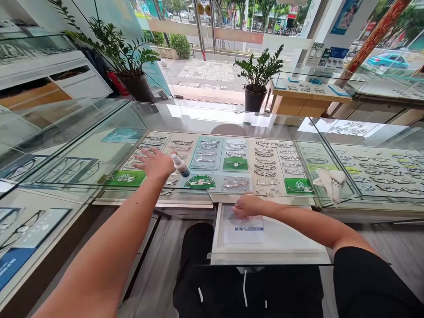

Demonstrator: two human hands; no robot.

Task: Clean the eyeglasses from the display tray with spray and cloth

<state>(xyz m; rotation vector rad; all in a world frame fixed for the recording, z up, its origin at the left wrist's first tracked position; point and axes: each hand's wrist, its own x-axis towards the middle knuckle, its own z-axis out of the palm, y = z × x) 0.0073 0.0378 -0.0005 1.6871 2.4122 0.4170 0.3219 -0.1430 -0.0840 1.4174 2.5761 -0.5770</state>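
My left hand [154, 162] lies with spread fingers over the glass countertop [185, 117]. Close beside its thumb side is a small white-capped spray bottle [180, 165], tilted in view; I cannot tell whether the hand touches it. My right hand [248, 206] is above the pulled-out white drawer [291, 238], its fingers curled down and closed at the upper edge of a pale, translucent sheet or pouch [245, 234] with a blue printed strip. What those fingertips hold, if anything, is hidden. Rows of eyeglasses [265, 161] show beneath the glass.
A crumpled whitish cloth [331, 183] rests on the glass at right. Green cards [130, 178] lie inside the showcase. Beyond it stand two potted plants [256, 79] and a wooden display table [298, 104]. Another glass case [20, 163] adjoins at left.
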